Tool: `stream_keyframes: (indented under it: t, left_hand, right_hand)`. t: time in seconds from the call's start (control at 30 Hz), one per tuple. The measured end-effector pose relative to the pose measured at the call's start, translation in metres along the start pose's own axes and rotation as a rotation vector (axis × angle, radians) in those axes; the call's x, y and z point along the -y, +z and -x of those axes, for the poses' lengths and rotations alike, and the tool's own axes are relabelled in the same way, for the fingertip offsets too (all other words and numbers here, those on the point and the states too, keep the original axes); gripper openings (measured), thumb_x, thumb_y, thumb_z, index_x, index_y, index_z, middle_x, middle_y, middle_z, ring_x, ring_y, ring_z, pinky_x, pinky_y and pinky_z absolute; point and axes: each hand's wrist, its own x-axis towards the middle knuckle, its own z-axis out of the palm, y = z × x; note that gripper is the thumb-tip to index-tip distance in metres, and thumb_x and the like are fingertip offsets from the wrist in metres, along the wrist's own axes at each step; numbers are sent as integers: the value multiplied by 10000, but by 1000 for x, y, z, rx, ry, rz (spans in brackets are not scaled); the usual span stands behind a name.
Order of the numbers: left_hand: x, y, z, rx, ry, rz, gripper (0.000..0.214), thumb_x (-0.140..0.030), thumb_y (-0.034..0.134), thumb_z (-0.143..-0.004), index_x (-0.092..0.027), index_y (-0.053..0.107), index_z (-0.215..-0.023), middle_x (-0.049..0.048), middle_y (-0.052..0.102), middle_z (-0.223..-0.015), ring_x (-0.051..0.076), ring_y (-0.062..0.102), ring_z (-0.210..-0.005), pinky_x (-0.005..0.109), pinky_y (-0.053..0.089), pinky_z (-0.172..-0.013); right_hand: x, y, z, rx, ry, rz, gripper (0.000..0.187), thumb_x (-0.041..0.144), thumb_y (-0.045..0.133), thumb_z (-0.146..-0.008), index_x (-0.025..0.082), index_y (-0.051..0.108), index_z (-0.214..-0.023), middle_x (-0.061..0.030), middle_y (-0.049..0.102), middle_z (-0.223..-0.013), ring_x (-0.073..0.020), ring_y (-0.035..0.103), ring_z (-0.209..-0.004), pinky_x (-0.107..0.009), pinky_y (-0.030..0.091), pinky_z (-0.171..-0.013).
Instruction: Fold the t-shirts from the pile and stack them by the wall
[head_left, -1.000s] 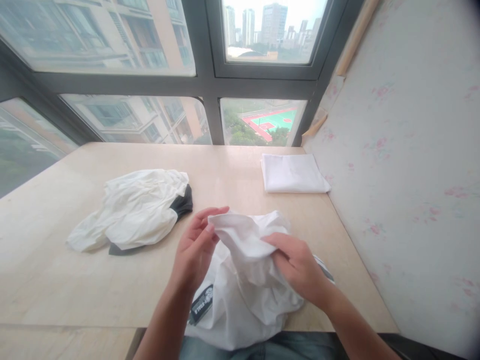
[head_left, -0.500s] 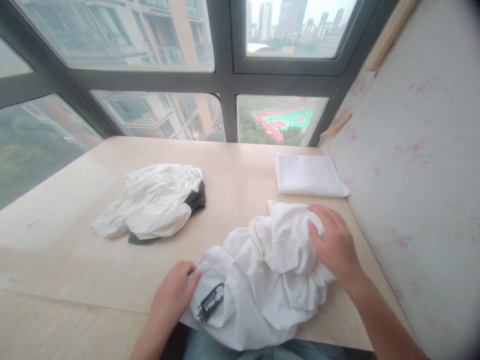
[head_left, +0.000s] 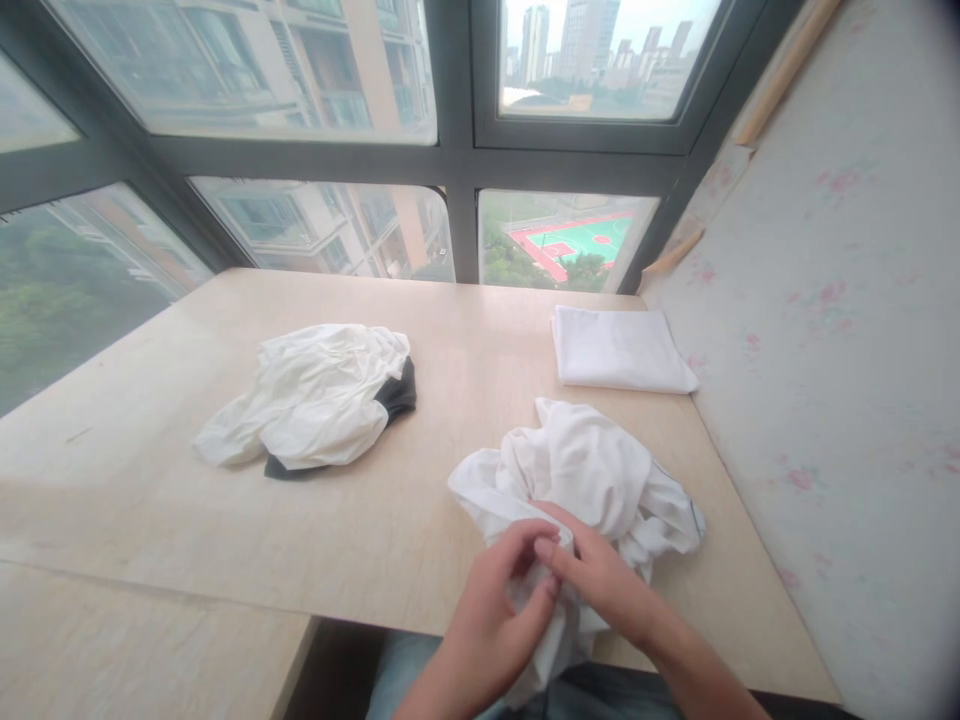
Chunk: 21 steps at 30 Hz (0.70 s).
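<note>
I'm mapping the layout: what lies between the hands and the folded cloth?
In the head view, from the left hand and right hand toward the folded cloth lies the crumpled garment, then a narrow bare strip of tabletop.

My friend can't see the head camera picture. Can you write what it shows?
A person's left hand and right hand grip a crumpled white cloth on a pale table. A black and white bundle lies to the left, a folded white cloth farther back by the wall, with windows behind.
</note>
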Motion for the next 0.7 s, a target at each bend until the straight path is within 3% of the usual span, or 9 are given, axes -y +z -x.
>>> stream_keyframes:
  t: [0.13, 0.23, 0.3, 0.4, 0.5, 0.6, 0.7]
  left_hand:
    - [12, 7, 0, 21, 33, -105, 305, -294, 534, -944, -280, 617, -1237, 70, 666, -1227, 218, 626, -1117, 381, 501, -1011]
    - [20, -5, -8, -85, 127, -254, 240, -262, 515, -939, -250, 653, -1134, 74, 697, -1089, 205, 661, -959, 357, 555, -869]
    - [27, -20, -17, -167, 184, -384, 273, -230, 510, -922, -244, 653, -1155, 97, 671, -1156, 230, 645, -1033, 394, 547, -907]
    - [40, -47, -32, -152, 255, -551, 392, -133, 465, -884, -265, 646, -1205, 103, 598, -1328, 262, 545, -1256, 491, 451, -1072]
    - [50, -65, -47, -104, 298, -641, 508, -67, 427, -846, -273, 600, -1276, 95, 516, -1444, 260, 446, -1368, 525, 379, -1135]
    - [55, -66, -57, -101, 290, -673, 507, -143, 471, -883, -258, 507, -1376, 121, 443, -1501, 269, 399, -1403, 528, 359, -1147]
    - [59, -54, -63, -118, 210, -632, 475, -259, 508, -910, -221, 485, -1382, 154, 440, -1485, 288, 404, -1396, 544, 352, -1143]
  right_hand:
    - [-4, -14, 15, 12, 15, 47, 420, 339, 607, -871, 210, 643, -1268, -82, 677, -1214, -274, 605, -1161, -429, 468, -1036]
    - [-7, -17, 24, -11, 19, 99, 401, 239, 563, -845, 195, 671, -1229, -71, 697, -1151, -254, 634, -1059, -410, 484, -999]
    - [-6, -17, 29, -29, 31, 112, 398, 225, 536, -839, 191, 688, -1206, -62, 713, -1086, -241, 647, -966, -403, 503, -956]
    - [1, -20, 39, -46, 52, 53, 392, 237, 528, -848, 203, 697, -1200, -56, 714, -1064, -240, 646, -957, -387, 509, -936]
    - [12, -26, 48, -47, 78, -47, 359, 279, 550, -869, 217, 703, -1188, -59, 705, -1101, -254, 631, -1048, -377, 494, -957]
    - [20, -36, 52, -65, 88, -105, 337, 378, 585, -880, 211, 720, -1140, -66, 708, -1084, -262, 636, -1025, -376, 499, -926]
    - [22, -48, 52, -172, 98, -157, 381, 487, 626, -859, 197, 735, -1080, -75, 715, -1028, -268, 645, -962, -375, 515, -869]
